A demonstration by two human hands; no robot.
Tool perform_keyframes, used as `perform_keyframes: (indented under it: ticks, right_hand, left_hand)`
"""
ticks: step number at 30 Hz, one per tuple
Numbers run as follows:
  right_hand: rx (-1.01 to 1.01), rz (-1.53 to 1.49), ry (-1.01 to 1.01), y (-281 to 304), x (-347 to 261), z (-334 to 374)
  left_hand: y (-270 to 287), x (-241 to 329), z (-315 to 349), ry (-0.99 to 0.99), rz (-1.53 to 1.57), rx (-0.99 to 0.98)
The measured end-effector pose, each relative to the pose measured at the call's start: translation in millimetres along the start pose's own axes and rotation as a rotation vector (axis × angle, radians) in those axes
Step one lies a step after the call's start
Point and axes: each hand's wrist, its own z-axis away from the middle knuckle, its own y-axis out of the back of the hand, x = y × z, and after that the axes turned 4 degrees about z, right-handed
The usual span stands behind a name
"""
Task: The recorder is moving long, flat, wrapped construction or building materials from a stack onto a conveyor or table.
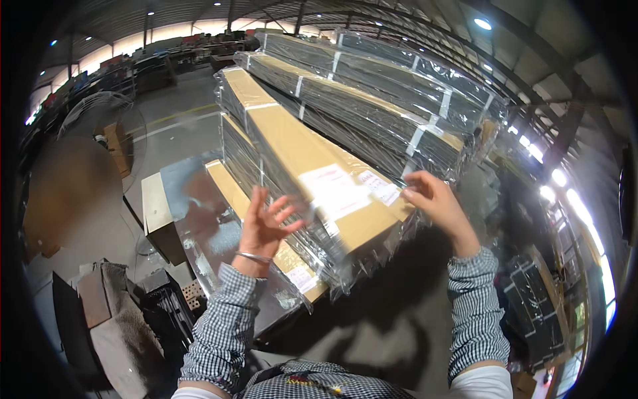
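A long brown cardboard carton [292,136], partly wrapped in clear film, lies lengthwise before me with its near end toward me. White paper labels [335,191] sit on its top near that end, blurred by glare. My left hand [269,223] hovers at the carton's left side, palm turned up and fingers spread, with nothing in it. At the right corner of the near end is my right hand [435,201]. Its fingers and thumb curve with a gap between them; whether they touch the film is unclear. A lower, narrow carton [229,189] lies to the left.
More film-wrapped long packages [359,86] are stacked behind and to the right. A worn metal-topped table [199,223] supports the left side. Fabric-covered items [123,326] stand at lower left, a fan [96,116] farther back, and dark wrapped packages [535,299] at right.
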Motion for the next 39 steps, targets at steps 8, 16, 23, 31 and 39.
perform_keyframes:
  ticks: [8, 16, 23, 31, 39]
  right_hand:
    - [-0.184, 0.116, -0.220, -42, 40, 0]
    - [-0.119, -0.098, -0.176, -313, 125, 74]
    - [-0.352, 0.585, -0.060, -341, 197, 189]
    - [-0.500, 0.713, -0.006, -302, 226, 279]
    - [-0.567, 0.531, 0.047, -346, 237, 232]
  left_hand:
    - [111, 10, 27, 0.174, 0.362, -0.014]
    - [240, -116, 114, 0.072, 0.443, 0.405]
    - [346, -276, 200, 0.556, 0.387, 0.529]
    - [339, -252, 253, 0.685, 0.014, 0.447]
    - [304, -227, 220, 0.346, -0.081, 0.815]
